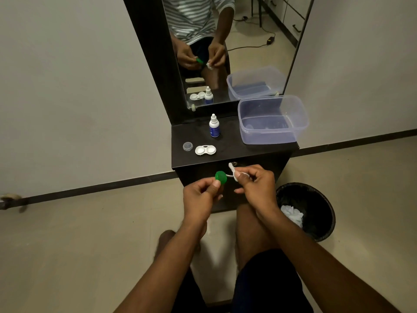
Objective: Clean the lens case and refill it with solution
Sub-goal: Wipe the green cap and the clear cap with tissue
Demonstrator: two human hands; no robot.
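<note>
The left hand pinches a green lens case cap between thumb and curled fingers, the cap held up on edge with its round face toward the camera. The right hand pinches a small white tissue wad between thumb and fingertips; the wad sticks out to the left, just beside the green cap. Whether the two touch cannot be told. Both hands are held in front of the near face of a dark cabinet, above the person's knees.

On the cabinet top, at the near left, lies the white lens case with both wells open and facing up. Just left of it, apart from it, lies a clear round cap. Farther back, toward the middle, a small solution bottle with a white nozzle and blue label stands upright. On the right side of the top sits a clear plastic tub, with its right edge reaching past the cabinet's side; it appears to hold a little liquid.

Behind the cabinet top rises a tall mirror in a dark frame, reflecting the hands, bottle, case and tub. On the floor to the right of the cabinet, near the right forearm, stands a black waste bin with crumpled white tissues inside. Pale walls with a dark skirting strip run to left and right.
</note>
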